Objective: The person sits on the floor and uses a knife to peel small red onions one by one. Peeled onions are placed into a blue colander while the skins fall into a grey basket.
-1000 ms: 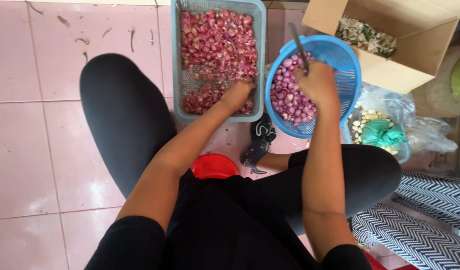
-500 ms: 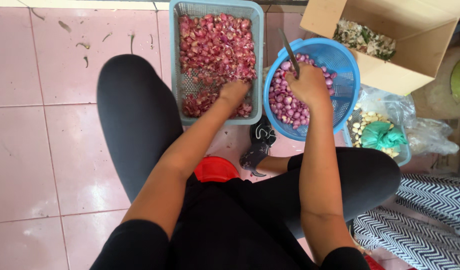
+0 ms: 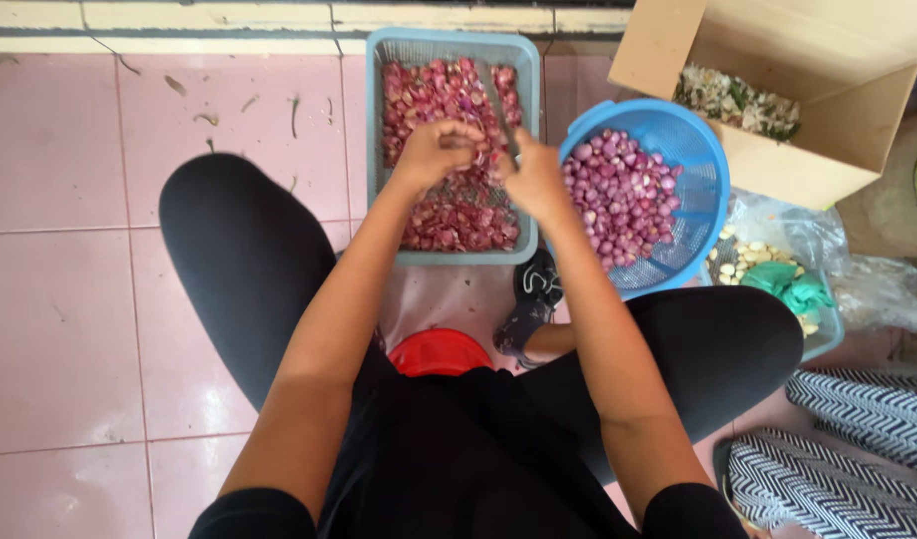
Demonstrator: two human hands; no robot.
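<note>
My left hand (image 3: 434,152) holds a small red shallot over the rectangular blue-grey basket (image 3: 374,120), which is full of unpeeled red shallots (image 3: 429,95). My right hand (image 3: 533,178) grips a knife (image 3: 498,100) whose blade points away from me, close to the shallot in my left hand. Both hands meet above the basket's middle. To the right stands a round blue basket (image 3: 703,190) with peeled purple shallots (image 3: 623,195) inside.
A cardboard box (image 3: 778,150) with peel scraps sits at the top right. A clear bag and tub (image 3: 818,309) with garlic cloves and a green cloth lie at right. A red stool (image 3: 439,351) shows between my legs; a striped mat (image 3: 838,469) is at bottom right.
My right hand left the round blue basket and swung left with the knife. My left hand rose from the rectangular basket holding a shallot, and both hands came together.
</note>
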